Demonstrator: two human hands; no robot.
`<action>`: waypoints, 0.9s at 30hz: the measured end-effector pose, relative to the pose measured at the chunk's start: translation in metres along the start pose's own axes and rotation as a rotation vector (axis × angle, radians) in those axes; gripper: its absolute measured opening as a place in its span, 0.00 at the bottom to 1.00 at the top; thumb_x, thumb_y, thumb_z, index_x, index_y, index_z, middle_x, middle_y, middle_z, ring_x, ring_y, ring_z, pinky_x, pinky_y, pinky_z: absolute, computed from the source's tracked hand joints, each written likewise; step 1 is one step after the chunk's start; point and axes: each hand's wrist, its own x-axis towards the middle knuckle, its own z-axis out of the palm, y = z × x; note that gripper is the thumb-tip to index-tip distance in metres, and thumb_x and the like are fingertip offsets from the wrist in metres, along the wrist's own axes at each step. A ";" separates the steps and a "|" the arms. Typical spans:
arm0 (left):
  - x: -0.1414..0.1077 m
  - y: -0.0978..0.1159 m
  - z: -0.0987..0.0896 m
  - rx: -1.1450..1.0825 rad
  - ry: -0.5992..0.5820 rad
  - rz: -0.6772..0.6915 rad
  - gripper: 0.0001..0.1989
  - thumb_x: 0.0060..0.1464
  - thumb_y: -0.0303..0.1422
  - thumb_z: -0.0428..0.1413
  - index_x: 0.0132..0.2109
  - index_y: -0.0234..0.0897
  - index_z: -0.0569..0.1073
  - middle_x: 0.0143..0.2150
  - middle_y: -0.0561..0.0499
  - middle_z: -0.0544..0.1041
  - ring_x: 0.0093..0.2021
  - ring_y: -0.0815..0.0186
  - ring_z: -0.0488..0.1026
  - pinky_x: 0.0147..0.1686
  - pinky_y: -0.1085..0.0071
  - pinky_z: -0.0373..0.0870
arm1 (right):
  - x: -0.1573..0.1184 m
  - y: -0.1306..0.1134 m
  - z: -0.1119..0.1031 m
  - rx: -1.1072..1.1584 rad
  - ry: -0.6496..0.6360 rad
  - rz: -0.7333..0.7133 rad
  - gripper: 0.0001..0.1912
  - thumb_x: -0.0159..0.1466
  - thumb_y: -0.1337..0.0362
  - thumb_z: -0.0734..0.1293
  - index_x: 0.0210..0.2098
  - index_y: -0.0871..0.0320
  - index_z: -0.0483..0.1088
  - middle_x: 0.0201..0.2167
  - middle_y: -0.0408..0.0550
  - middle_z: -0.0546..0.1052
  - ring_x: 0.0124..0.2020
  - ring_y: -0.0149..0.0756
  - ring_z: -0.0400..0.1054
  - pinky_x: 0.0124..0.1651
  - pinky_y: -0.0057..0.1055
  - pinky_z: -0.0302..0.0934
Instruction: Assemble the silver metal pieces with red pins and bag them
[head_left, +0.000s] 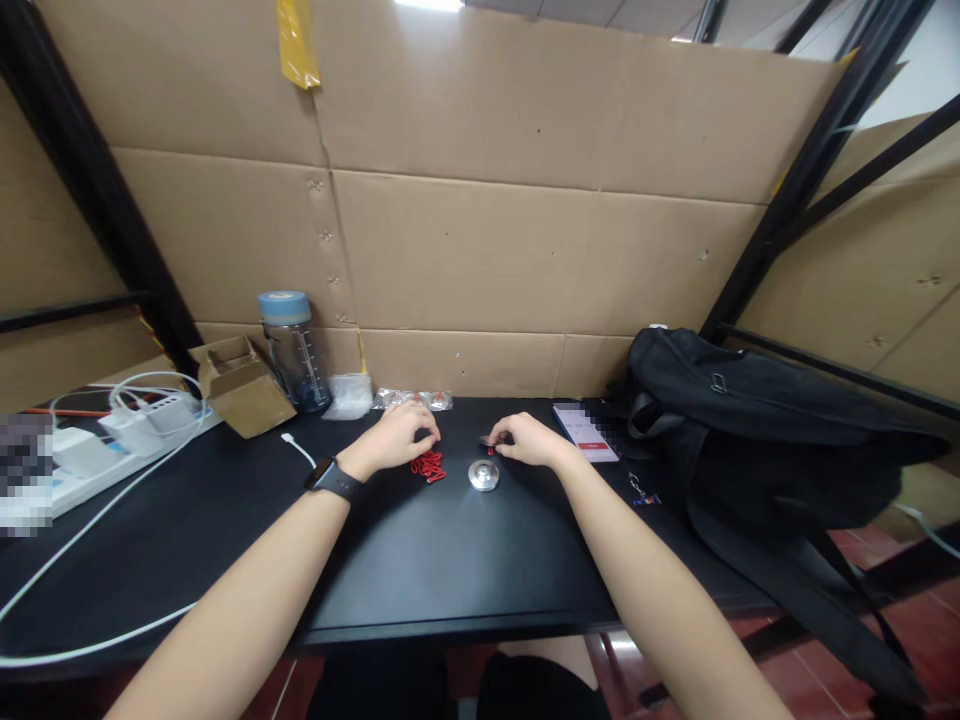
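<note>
My left hand [399, 436] hovers just behind a small heap of red clip-like pieces [428, 466], its thumb and fingers apart, nothing visible in it. A black watch circles that wrist. Between thumb and fingertips of my right hand [526, 440] is a small dark, flat piece [486, 441] with a bit of red beneath it; its kind is too small to tell. In front of that hand a round, shiny metal disc [484, 475] with a raised centre lies on the black table. Several clear packets [435, 400] lie beyond my left fingers.
At the left stand a bottle with a blue lid [285, 308], an opened cardboard box [251, 395] and a white power strip [82, 480] with cables. To the right are a phone [589, 435], a keyring [643, 490] and a black bag [780, 430]. Cardboard walls [480, 250] enclose the table.
</note>
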 end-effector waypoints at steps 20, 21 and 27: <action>0.012 0.039 0.021 -0.801 0.088 0.019 0.13 0.61 0.42 0.58 0.44 0.37 0.79 0.48 0.45 0.77 0.50 0.60 0.74 0.54 0.64 0.67 | 0.004 -0.041 0.012 0.871 0.067 0.076 0.19 0.52 0.56 0.79 0.38 0.62 0.79 0.34 0.51 0.81 0.33 0.37 0.76 0.39 0.32 0.69; 0.012 0.038 0.019 -0.782 0.066 0.027 0.13 0.63 0.42 0.57 0.46 0.37 0.78 0.49 0.45 0.76 0.50 0.60 0.73 0.54 0.65 0.67 | 0.004 -0.040 0.011 0.853 0.061 0.086 0.19 0.52 0.56 0.79 0.38 0.62 0.79 0.34 0.51 0.81 0.32 0.36 0.76 0.37 0.31 0.68; 0.007 0.036 0.009 -0.328 0.037 -0.011 0.09 0.66 0.39 0.52 0.43 0.41 0.74 0.51 0.48 0.75 0.55 0.58 0.68 0.57 0.59 0.60 | 0.001 -0.031 0.004 0.793 -0.070 0.153 0.22 0.52 0.54 0.78 0.41 0.63 0.80 0.33 0.52 0.81 0.29 0.33 0.73 0.34 0.29 0.66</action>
